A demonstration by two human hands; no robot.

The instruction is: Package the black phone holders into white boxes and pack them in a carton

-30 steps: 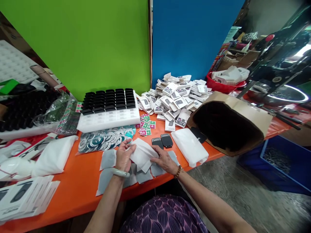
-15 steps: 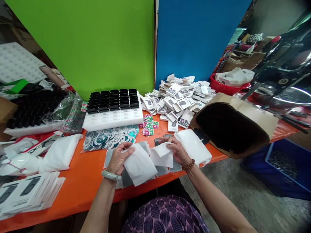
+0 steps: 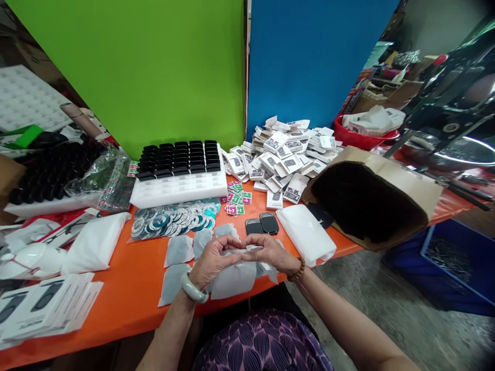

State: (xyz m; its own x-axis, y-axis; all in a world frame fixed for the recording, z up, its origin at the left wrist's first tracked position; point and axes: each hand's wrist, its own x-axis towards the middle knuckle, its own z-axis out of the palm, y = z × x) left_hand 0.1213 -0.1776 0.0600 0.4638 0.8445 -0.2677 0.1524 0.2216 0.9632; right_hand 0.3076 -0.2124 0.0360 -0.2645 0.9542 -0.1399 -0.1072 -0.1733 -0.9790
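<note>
My left hand and my right hand meet fingertip to fingertip above the front of the table, both closed on a thin white sheet. The sheet hangs down below the fingers; its upper part is partly hidden by them. Around the hands, several thin whitish squares lie spread on the orange tabletop. Just beyond my right hand rest two dark, rounded flat pieces side by side. A folded white wrap bundle lies to the right of that hand.
A white foam tray holds rows of black pieces behind a bag of rings. Small printed boxes are heaped at the back. An open carton stands right, stacked white boxes front left, a blue bin below.
My hands have come together from apart, the right moving left. The white sheets between them are now gathered. The dark pieces and more whitish squares are uncovered.
</note>
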